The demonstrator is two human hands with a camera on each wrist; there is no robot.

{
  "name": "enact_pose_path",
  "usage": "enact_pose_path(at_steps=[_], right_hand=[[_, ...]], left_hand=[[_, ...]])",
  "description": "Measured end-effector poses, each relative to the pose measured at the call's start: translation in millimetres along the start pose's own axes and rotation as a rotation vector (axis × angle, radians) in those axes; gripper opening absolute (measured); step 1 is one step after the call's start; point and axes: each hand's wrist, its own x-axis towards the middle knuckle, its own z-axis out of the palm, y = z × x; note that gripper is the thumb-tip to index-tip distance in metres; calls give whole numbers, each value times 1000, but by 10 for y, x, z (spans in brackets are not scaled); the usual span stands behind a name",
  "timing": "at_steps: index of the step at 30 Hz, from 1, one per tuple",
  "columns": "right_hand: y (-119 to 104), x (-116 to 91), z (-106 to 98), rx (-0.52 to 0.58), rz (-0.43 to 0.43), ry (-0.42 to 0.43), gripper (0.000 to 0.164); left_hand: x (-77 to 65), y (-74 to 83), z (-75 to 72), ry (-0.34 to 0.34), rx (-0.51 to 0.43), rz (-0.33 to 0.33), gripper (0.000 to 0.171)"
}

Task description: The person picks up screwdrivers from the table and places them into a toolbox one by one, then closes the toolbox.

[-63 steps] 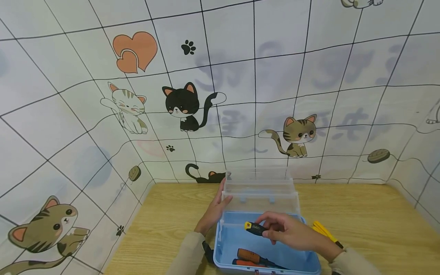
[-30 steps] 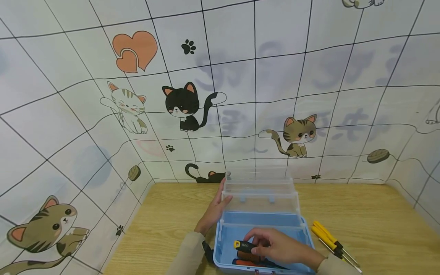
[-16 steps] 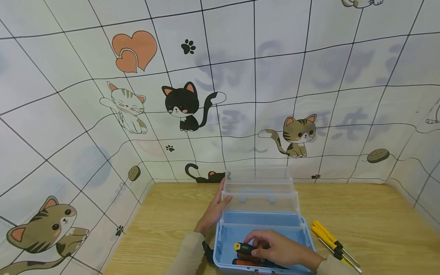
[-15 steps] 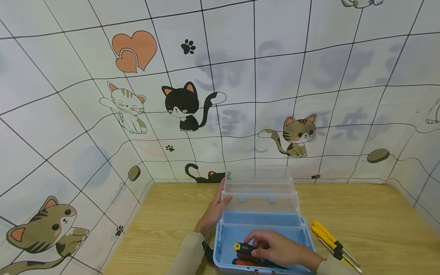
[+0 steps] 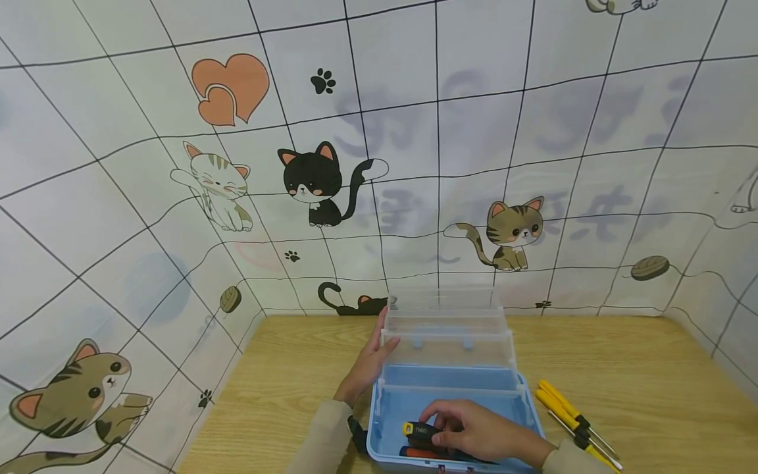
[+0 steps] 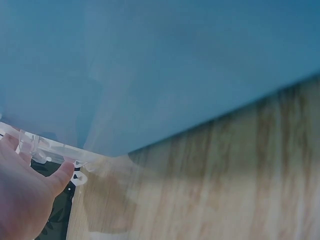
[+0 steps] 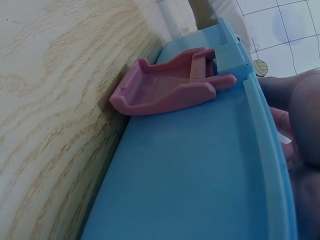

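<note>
A blue toolbox [image 5: 398, 400] stands on the table, its clear lid [image 5: 447, 352] raised at the back. My left hand [image 5: 363, 372] holds the lid's left edge, fingers behind and thumb in front; the left wrist view shows this hand [image 6: 27, 190] at the clear edge. Inside the box, my right hand [image 5: 474, 428] pinches a black tool handle with a yellow end [image 5: 420, 432]; its other end is hidden by the hand. Just below it lies an orange-red handled tool [image 5: 417, 452], partly covered. The right wrist view shows my right hand [image 7: 305, 120] behind the box wall.
Screwdrivers with yellow handles [image 5: 559, 403] lie on the wooden table [image 5: 645, 368] right of the box. A pink latch [image 7: 170, 82] hangs on the box's front wall. Behind stands a wall covering [image 5: 414, 145] printed with cats.
My right hand has carried the black and yellow handle down and left into the box, over the brown-handled tool, which it now hides. The left hand stays on the lid.
</note>
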Motion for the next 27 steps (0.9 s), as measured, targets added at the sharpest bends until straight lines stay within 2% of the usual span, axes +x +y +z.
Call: enact_pose_path(at_steps=[11, 19, 27], right_hand=[[32, 1, -4, -16, 24, 7, 27], [28, 7, -7, -25, 63, 14, 25], [60, 10, 6, -62, 30, 16, 24]], left_hand=[[-10, 2, 5, 8, 1, -33, 66], [-8, 8, 6, -2, -3, -29, 70], [-21, 24, 8, 8, 6, -51, 65]])
